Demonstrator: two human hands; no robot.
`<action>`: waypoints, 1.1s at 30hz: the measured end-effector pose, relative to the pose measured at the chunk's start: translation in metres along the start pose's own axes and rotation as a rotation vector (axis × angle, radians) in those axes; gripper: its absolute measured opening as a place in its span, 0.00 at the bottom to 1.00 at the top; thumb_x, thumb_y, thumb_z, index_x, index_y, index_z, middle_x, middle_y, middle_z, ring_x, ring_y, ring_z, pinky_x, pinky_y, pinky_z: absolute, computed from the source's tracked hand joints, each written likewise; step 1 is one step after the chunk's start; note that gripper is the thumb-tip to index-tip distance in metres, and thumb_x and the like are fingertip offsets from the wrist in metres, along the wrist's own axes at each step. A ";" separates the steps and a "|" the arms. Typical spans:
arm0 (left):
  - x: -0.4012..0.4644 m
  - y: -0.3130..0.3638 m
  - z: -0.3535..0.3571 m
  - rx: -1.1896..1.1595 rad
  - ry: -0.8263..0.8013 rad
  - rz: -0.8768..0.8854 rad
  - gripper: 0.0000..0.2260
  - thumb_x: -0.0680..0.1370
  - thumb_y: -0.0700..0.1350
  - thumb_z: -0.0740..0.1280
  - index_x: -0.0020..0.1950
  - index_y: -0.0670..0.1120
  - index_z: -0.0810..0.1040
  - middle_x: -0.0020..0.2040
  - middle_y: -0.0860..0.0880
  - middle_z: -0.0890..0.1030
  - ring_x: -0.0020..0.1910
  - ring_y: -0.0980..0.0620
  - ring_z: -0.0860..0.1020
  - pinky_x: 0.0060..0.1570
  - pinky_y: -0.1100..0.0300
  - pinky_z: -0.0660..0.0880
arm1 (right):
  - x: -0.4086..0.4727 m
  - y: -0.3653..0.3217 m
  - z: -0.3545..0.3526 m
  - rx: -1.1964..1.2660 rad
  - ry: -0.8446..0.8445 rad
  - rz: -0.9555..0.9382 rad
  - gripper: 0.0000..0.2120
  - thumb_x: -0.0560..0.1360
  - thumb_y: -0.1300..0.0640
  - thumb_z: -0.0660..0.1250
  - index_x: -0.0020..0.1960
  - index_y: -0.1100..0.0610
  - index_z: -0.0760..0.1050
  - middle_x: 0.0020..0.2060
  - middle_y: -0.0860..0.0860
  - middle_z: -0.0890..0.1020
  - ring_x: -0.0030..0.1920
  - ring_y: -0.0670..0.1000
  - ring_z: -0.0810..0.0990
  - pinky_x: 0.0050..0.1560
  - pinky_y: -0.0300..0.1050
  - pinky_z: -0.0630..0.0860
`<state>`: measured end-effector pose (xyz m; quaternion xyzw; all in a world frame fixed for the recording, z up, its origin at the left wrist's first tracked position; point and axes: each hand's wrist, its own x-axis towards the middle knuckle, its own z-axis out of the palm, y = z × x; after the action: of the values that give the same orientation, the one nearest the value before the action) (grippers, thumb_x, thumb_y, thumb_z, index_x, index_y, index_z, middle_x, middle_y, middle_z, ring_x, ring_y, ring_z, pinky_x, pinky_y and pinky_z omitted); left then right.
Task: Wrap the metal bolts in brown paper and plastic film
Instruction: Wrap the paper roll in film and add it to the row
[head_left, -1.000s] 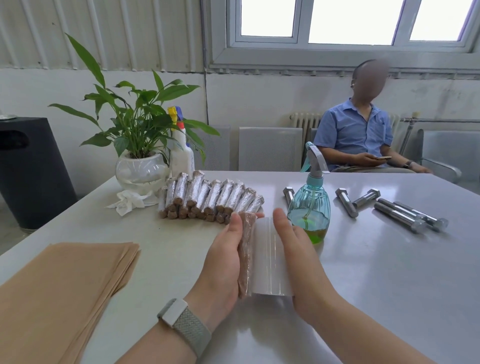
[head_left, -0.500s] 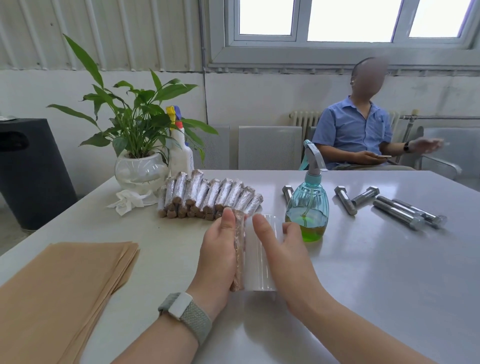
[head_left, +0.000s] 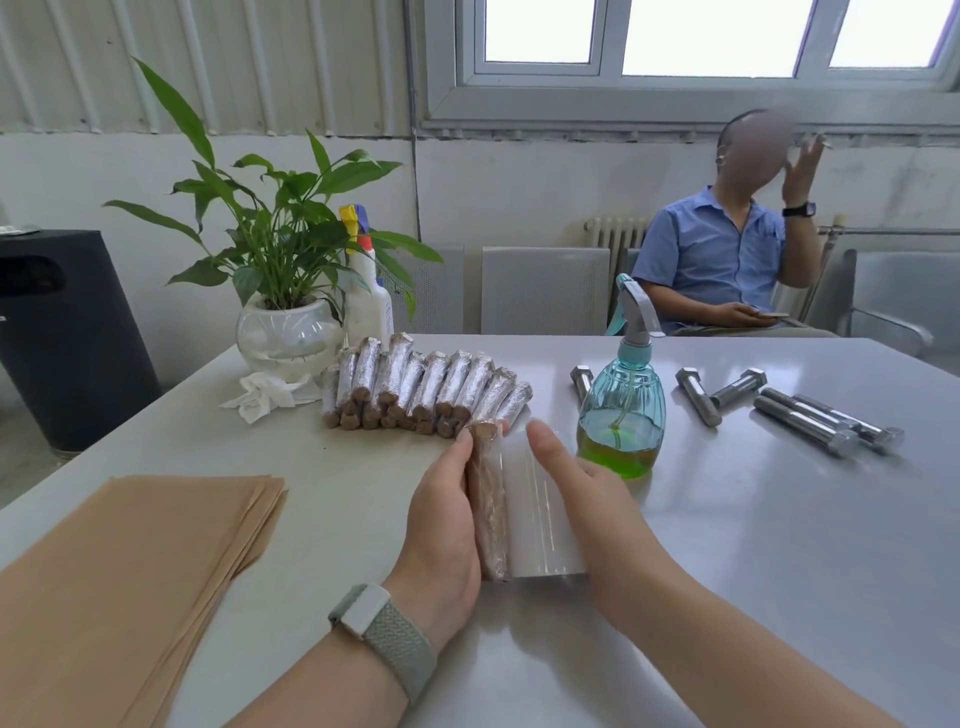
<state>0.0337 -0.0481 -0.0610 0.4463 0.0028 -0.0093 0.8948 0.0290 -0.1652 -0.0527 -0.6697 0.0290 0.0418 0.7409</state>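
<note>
A bolt rolled in brown paper (head_left: 487, 499) lies lengthwise on the table between my hands, partly covered by a sheet of clear plastic film (head_left: 540, 514). My left hand (head_left: 441, 525) curls round the bolt's left side. My right hand (head_left: 587, 504) lies flat with straight fingers on the film to the right of the bolt. Behind them is a pile of several wrapped bolts (head_left: 426, 387). Several bare metal bolts (head_left: 810, 415) lie at the right. A stack of brown paper sheets (head_left: 119, 577) is at the near left.
A teal spray bottle (head_left: 621, 410) with green liquid stands just beyond my right hand. A potted plant (head_left: 283, 291), a white spray bottle (head_left: 366, 296) and a crumpled tissue (head_left: 265, 395) are at the back left. A person (head_left: 727, 260) sits behind the table.
My hands and the bolt with its film have shifted slightly between frames. The seated person has raised a hand up to head height.
</note>
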 end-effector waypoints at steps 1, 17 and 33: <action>0.001 0.000 -0.002 -0.008 0.001 -0.009 0.19 0.83 0.53 0.57 0.53 0.45 0.85 0.54 0.40 0.84 0.51 0.44 0.84 0.40 0.55 0.81 | -0.001 -0.003 -0.003 0.012 -0.080 0.026 0.35 0.60 0.32 0.71 0.56 0.56 0.81 0.47 0.53 0.86 0.47 0.53 0.86 0.44 0.45 0.82; 0.001 -0.002 0.002 0.335 0.026 0.242 0.23 0.69 0.60 0.69 0.54 0.44 0.75 0.44 0.49 0.82 0.42 0.54 0.82 0.41 0.60 0.79 | -0.007 0.004 0.007 -0.172 0.245 -0.247 0.40 0.58 0.17 0.55 0.49 0.51 0.70 0.41 0.45 0.79 0.39 0.40 0.79 0.46 0.47 0.77; 0.002 -0.001 -0.001 0.197 -0.082 0.042 0.22 0.82 0.57 0.56 0.60 0.43 0.80 0.54 0.42 0.84 0.53 0.47 0.83 0.45 0.55 0.81 | -0.004 -0.002 -0.005 -0.031 0.062 -0.095 0.37 0.60 0.26 0.65 0.54 0.54 0.80 0.47 0.53 0.85 0.50 0.54 0.84 0.50 0.50 0.82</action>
<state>0.0357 -0.0482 -0.0625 0.5314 -0.0440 -0.0087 0.8459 0.0257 -0.1708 -0.0505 -0.6826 0.0195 -0.0139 0.7304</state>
